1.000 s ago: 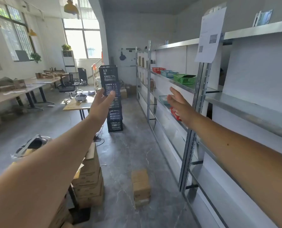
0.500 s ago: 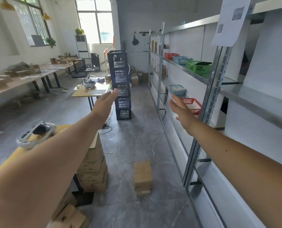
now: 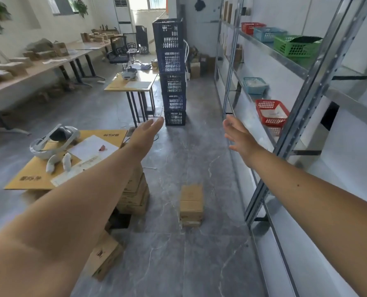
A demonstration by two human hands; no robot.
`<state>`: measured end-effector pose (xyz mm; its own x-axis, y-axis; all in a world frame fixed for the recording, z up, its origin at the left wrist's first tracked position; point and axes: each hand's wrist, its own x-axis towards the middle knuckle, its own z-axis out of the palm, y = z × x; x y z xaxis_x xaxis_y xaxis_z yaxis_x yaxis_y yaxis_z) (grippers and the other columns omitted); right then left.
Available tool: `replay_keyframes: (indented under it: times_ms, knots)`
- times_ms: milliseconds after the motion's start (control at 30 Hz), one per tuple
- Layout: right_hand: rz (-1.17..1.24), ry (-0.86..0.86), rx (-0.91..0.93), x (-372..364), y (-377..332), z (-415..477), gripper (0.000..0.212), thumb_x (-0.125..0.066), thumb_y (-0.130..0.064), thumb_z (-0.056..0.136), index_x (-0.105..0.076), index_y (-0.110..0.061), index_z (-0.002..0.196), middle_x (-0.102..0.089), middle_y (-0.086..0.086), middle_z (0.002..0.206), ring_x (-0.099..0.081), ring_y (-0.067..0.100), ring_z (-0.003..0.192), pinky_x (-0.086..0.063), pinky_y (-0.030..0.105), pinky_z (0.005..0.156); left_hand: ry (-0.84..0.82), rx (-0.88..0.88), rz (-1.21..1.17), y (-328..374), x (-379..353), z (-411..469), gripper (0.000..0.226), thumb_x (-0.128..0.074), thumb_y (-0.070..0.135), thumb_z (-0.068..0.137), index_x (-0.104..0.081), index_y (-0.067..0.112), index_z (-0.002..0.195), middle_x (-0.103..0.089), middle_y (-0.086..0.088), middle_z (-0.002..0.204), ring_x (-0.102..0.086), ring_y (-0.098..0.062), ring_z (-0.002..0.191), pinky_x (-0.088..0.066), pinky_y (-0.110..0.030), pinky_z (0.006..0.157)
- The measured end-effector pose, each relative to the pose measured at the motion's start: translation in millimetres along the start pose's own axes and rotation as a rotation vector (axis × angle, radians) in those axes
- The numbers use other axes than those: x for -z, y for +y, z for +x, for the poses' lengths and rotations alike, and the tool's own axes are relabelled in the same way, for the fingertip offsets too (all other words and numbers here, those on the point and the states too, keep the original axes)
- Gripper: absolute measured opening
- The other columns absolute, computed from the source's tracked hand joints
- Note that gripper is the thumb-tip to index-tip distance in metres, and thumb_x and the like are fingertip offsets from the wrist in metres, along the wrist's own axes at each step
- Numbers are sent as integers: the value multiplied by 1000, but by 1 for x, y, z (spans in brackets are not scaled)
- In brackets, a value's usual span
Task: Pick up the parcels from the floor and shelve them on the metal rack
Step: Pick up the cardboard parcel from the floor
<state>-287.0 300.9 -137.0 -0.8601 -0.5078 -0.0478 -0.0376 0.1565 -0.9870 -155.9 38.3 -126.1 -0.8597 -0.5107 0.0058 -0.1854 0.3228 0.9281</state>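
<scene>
A small stack of brown cardboard parcels (image 3: 191,204) stands on the grey floor in the aisle, low in the middle of the view. The metal rack (image 3: 306,99) runs along the right wall. Both my arms are stretched forward above the floor. My left hand (image 3: 145,135) is flat with fingers extended and holds nothing. My right hand (image 3: 239,136) is held out with fingers spread, empty, close to the rack's front edge. Both hands are well above and beyond the parcels.
More cardboard boxes (image 3: 135,194) are piled at the left by a low table (image 3: 24,179) carrying a white headset (image 3: 54,138) and papers. A tall stack of dark blue crates (image 3: 172,71) stands ahead. Coloured baskets (image 3: 271,112) sit on the rack shelves.
The view has tilted downward, so more floor shows and the parcels sit higher and larger in view. Both hands stay extended and empty, now lower in the room.
</scene>
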Motion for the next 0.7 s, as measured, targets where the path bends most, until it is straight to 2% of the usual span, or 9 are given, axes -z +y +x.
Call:
replay_keyframes:
  times_ms: [167, 233, 300, 400, 500, 633, 700]
  knots:
    - [-17, -22, -29, -19, 3, 31, 99, -50, -74, 79, -24, -33, 164, -31, 1, 170, -37, 26, 152, -37, 44, 111, -17, 48, -47, -33, 3, 45, 88, -52, 73, 94, -41, 18, 161, -48, -5, 162, -46, -27, 145, -34, -43, 118]
    - [-8, -3, -33, -27, 6, 49, 92, -50, -72, 84, -25, -33, 164, -33, -1, 169, -39, 26, 151, -38, 43, 108, -31, 58, -52, -43, 7, 66, 84, -52, 70, 96, -41, 18, 161, -49, -5, 160, -48, -27, 144, -35, -38, 110]
    - [12, 21, -44, -35, 11, 66, 79, -49, -64, 96, -25, -32, 164, -34, 0, 168, -39, 26, 150, -37, 42, 107, -56, 65, -67, -51, 12, 85, 90, -53, 75, 90, -42, 20, 160, -47, -4, 163, -47, -27, 146, -34, -40, 111]
    - [6, 40, -73, -49, 15, 87, 74, -46, -60, 101, -23, -31, 165, -32, 1, 169, -37, 26, 152, -35, 46, 113, -107, 83, -96, -61, 21, 112, 100, -53, 81, 80, -42, 22, 161, -41, -1, 166, -41, -27, 150, -30, -50, 123]
    - [13, 58, -86, -62, 20, 102, 81, -48, -64, 96, -22, -30, 165, -31, 2, 170, -36, 26, 152, -33, 48, 118, -117, 108, -135, -73, 25, 140, 96, -55, 79, 83, -43, 21, 159, -37, 4, 165, -40, -30, 150, -27, -58, 124]
    - [23, 73, -119, -76, 29, 113, 95, -50, -73, 84, -24, -31, 164, -32, 0, 170, -38, 26, 151, -34, 51, 119, -202, 147, -82, -87, 23, 161, 108, -51, 84, 76, -34, 23, 164, -36, -1, 170, -37, -29, 153, -27, -55, 124]
    - [17, 78, -143, -79, 36, 116, 104, -51, -77, 74, -26, -32, 164, -31, 0, 170, -38, 26, 151, -33, 51, 121, -221, 166, -89, -97, 19, 171, 105, -51, 83, 81, -32, 23, 164, -34, -2, 171, -36, -30, 153, -27, -56, 124]
